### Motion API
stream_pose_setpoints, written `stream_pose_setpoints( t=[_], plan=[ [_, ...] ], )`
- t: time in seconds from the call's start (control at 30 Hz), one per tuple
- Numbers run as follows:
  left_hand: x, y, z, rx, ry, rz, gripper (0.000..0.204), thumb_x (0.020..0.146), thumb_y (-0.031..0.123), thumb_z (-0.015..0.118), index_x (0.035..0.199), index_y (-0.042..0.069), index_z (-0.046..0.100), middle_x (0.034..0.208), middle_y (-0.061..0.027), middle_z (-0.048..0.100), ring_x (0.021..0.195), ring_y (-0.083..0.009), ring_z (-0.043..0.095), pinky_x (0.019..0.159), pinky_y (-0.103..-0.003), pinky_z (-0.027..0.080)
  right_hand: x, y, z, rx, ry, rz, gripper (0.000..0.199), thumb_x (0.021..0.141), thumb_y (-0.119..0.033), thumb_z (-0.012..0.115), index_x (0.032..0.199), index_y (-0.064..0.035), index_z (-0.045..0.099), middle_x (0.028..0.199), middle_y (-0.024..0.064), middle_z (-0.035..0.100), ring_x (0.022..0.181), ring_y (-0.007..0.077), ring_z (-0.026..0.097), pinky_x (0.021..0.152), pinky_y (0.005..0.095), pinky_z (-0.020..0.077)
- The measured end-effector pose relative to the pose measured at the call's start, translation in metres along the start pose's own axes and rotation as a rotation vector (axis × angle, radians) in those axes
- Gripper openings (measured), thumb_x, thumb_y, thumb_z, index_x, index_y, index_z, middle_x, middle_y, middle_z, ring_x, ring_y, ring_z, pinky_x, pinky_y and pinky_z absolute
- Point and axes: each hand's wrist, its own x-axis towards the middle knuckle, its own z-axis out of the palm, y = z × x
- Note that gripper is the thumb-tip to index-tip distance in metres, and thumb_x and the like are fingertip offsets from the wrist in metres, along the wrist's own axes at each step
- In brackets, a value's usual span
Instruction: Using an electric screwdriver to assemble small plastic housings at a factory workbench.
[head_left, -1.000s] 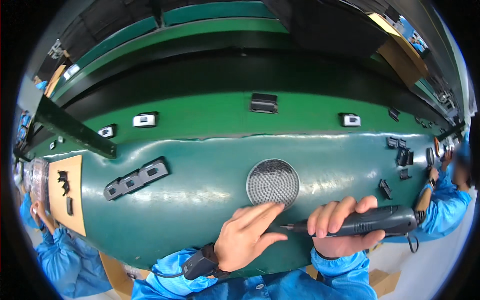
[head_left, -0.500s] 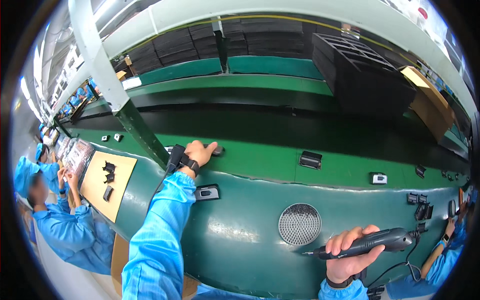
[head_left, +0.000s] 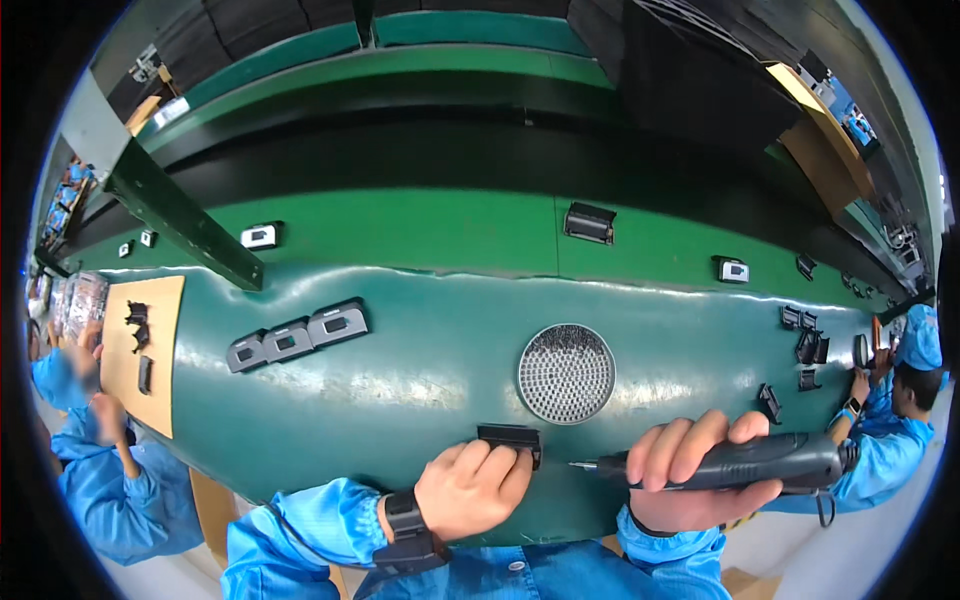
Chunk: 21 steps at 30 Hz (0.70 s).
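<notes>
1. Glossy green tabletop (head_left: pixel 440 360) spread beneath both hands.
2. Left hand (head_left: pixel 478 487) pinched a black part (head_left: pixel 510 436) low on the tabletop, near the round grey tray (head_left: pixel 520 375).
3. Right hand (head_left: pixel 695 475) gripped a dark power screwdriver (head_left: pixel 770 462), fingers wrapped round it, its tip apart from the black part.

1. At the left fingers (head_left: pixel 490 465): plastic part (head_left: pixel 512 434), smooth, dull sheen.
2. In the right fingers (head_left: pixel 690 447): screwdriver (head_left: pixel 760 463), matt plastic body, shiny metal bit (head_left: pixel 583 464).
3. Beyond the fingers: dish (head_left: pixel 521 378), metallic-looking rim, rough-textured inside.
4. Beneath them: bench (head_left: pixel 430 350), smooth, glossy.
5. Behind them: cloth sleeves (head_left: pixel 320 525), faintly shiny.
6. Far left of them: matt cardboard-like sheet (head_left: pixel 165 335).
</notes>
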Motion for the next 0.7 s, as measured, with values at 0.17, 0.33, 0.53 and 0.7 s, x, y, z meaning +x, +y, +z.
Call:
stream_pose_setpoints(
  t=[0.17,0.33,0.53,0.7],
  plan=[
    [-0.021,-0.028,0.026,-0.049,0.016,0.13,0.026,0.078,0.018,0.069,0.102,0.01,0.078,0.105,-0.0004,0.07,0.093,-0.0176,0.063,0.071,-0.031,0.044,-0.024,0.056,-0.007,-0.143,-0.08,-0.174,0.059,0.098,-0.054,0.063,0.119,-0.0037,0.041,0.084,0.0188,0.062,0.06,0.0275,0.062,0.052,0.0412,0.0537],
    [-0.031,-0.065,0.048,-0.079,-0.041,0.078,0.025,0.078,0.018,0.069,0.1,0.012,0.08,0.109,0.0008,0.072,0.107,-0.0223,0.063,0.075,-0.033,0.04,-0.025,0.105,-0.011,-0.227,-0.196,-0.05,0.056,0.096,-0.052,0.066,0.121,-0.0074,0.044,0.079,0.0167,0.065,0.062,0.0282,0.065,0.054,0.0421,0.0561],
    [-0.042,-0.087,0.083,-0.093,-0.061,0.051,0.021,0.082,0.018,0.069,0.1,0.014,0.08,0.112,0.0012,0.074,0.11,-0.0202,0.065,0.078,-0.033,0.041,-0.03,0.151,-0.031,-0.315,-0.226,-0.124,0.062,0.093,-0.055,0.07,0.12,-0.0041,0.049,0.074,0.0153,0.059,0.054,0.025,0.057,0.048,0.0392,0.0493],
    [-0.048,-0.091,0.096,-0.09,-0.041,0.006,0.017,0.084,0.017,0.069,0.096,0.014,0.08,0.109,0.002,0.075,0.112,-0.015,0.064,0.081,-0.032,0.04,-0.033,0.161,-0.037,-0.327,-0.198,-0.082,0.061,0.093,-0.055,0.069,0.12,-0.0046,0.05,0.074,0.015,0.059,0.054,0.0249,0.057,0.047,0.0386,0.0493]
  ],
)
